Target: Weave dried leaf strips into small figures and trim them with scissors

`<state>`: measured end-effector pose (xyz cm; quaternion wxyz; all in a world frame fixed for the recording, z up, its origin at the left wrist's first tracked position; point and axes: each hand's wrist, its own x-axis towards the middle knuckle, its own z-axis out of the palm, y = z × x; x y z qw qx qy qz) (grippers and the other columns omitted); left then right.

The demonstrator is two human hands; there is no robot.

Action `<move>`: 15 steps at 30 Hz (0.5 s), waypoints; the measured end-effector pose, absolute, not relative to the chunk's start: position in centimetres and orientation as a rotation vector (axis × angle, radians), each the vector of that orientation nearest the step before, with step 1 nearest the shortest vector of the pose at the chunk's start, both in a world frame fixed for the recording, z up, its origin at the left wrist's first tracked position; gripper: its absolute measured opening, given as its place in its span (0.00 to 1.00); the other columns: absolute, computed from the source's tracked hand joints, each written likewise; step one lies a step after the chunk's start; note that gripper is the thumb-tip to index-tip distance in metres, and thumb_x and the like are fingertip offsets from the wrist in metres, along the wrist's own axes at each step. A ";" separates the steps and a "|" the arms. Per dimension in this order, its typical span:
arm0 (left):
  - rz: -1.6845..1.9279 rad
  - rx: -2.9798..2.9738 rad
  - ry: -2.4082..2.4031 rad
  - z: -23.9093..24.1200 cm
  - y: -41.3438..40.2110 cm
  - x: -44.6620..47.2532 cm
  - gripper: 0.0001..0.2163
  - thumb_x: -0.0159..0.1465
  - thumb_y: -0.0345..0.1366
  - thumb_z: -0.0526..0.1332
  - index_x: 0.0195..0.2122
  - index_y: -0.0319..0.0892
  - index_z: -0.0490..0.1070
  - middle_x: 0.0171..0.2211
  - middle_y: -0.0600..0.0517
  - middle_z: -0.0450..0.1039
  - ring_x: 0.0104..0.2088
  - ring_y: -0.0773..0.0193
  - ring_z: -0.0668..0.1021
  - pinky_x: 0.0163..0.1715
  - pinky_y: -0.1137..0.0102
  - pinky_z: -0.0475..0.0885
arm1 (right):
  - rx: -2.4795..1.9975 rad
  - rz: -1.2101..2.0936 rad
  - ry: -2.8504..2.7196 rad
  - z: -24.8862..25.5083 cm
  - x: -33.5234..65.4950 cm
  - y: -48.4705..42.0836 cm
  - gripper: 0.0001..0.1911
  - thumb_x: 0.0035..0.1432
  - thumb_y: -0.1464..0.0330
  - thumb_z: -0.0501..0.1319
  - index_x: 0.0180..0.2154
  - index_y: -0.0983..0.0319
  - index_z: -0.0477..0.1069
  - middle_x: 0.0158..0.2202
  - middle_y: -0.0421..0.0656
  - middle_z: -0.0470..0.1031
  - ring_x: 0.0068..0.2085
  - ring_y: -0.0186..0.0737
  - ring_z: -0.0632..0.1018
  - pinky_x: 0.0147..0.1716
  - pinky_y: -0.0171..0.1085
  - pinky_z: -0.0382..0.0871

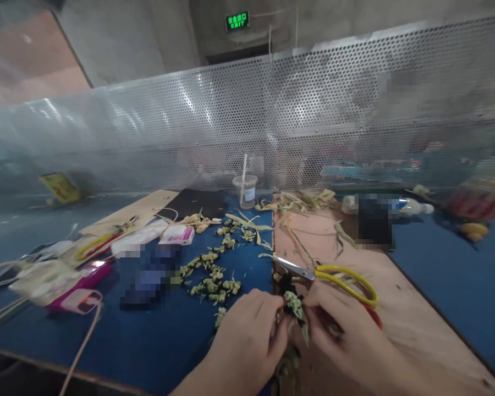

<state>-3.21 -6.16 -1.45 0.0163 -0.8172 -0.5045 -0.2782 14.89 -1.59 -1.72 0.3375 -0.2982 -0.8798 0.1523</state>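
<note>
Low in the middle, my left hand and my right hand meet with fingers bent in a pinch. Between their fingertips is a small pale-green plant-like piece with a narrow leaf-shaped tip hanging down. Both hands appear to grip it, the left at its left side and the right at its right. Scissors with yellow and red handles lie just beyond my right hand, blades pointing left. Similar pale-green pieces on dark bases lie in a loose line on the blue tabletop.
Dry husk-like strips are strewn on the wooden board. A plastic cup with a straw stands before the perforated metal screen. Left are pliers, a magenta device and cables. A bottle lies on the right.
</note>
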 end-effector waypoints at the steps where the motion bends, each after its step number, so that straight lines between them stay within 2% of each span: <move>1: -0.874 -2.540 -1.549 -1.5 -6.1 -3.1 0.07 0.60 0.28 0.51 0.37 0.40 0.66 0.30 0.48 0.71 0.31 0.58 0.73 0.30 0.64 0.70 | -0.776 0.404 -2.281 -1.6 14.9 -1.7 0.08 0.54 0.77 0.50 0.27 0.59 0.54 0.24 0.36 0.61 0.25 0.32 0.64 0.24 0.32 0.57; 6: -0.944 -2.500 -1.519 -1.2 -6.2 -2.8 0.05 0.60 0.28 0.51 0.35 0.41 0.65 0.29 0.49 0.70 0.30 0.59 0.73 0.28 0.65 0.69 | -0.751 0.295 -2.292 -1.6 14.9 -1.8 0.08 0.50 0.79 0.51 0.26 0.60 0.55 0.24 0.37 0.62 0.26 0.33 0.64 0.25 0.32 0.57; 11: -0.993 -2.565 -1.741 -0.3 -6.5 -2.4 0.06 0.62 0.31 0.50 0.32 0.42 0.65 0.27 0.50 0.70 0.29 0.61 0.73 0.29 0.68 0.69 | -0.662 -0.025 -2.314 -1.9 14.9 -1.6 0.08 0.51 0.78 0.50 0.24 0.61 0.59 0.22 0.38 0.61 0.25 0.35 0.63 0.24 0.34 0.55; 15: -1.040 -2.585 -1.776 0.0 -6.7 -2.1 0.08 0.63 0.32 0.48 0.30 0.43 0.64 0.26 0.50 0.69 0.29 0.62 0.72 0.28 0.70 0.67 | -0.615 -0.166 -2.311 -2.1 14.8 -1.7 0.10 0.50 0.80 0.49 0.24 0.62 0.61 0.23 0.42 0.65 0.27 0.38 0.67 0.26 0.36 0.60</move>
